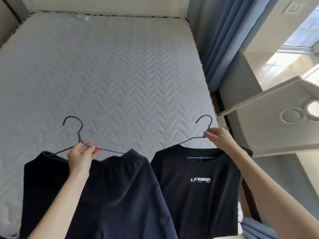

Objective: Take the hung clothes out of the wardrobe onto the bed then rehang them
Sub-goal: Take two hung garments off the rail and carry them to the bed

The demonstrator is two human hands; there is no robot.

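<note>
Two dark garments on wire hangers are held over the near edge of the bed (107, 69). My left hand (81, 153) grips the neck of a purple hanger (78, 130) that carries dark navy trousers (110, 192) by the waistband. My right hand (218, 137) pinches the neck of a blue-grey hanger (206, 120) inside a black T-shirt (196, 187) with a white chest logo. Both garments hang down toward the mattress; I cannot tell whether their lower parts rest on it.
The bare quilted mattress fills most of the view, with a small white item (83, 18) near its head. Blue curtains (219, 40) hang at the bed's right side. An open white wardrobe door (279, 116) juts in from the right, close to my right arm.
</note>
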